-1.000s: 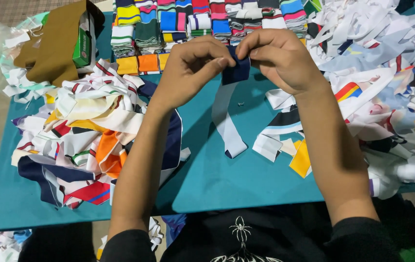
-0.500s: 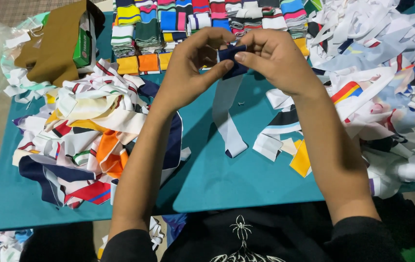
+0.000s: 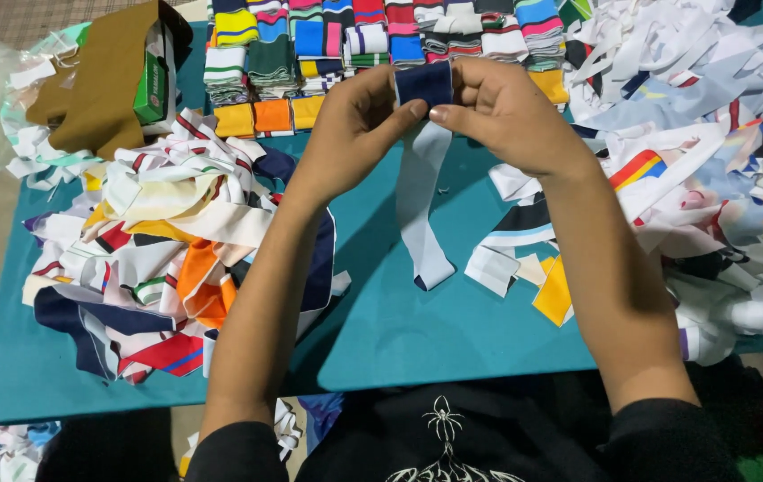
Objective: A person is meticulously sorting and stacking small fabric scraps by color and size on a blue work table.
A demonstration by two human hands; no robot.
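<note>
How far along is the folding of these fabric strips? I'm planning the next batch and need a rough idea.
Done: rows of folded strips stand stacked along the far edge of the teal table. In hand: the left hand and right hand pinch a navy and pale strip, its top folded, its tail hanging down to the table. Left: a loose pile on the left and a bigger heap on the right, so plenty remains.

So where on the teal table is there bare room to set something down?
Bare teal table lies near the front edge, between the loose strip heap on the left and the scrap pile on the right. The folded stacks crowd the back.
</note>
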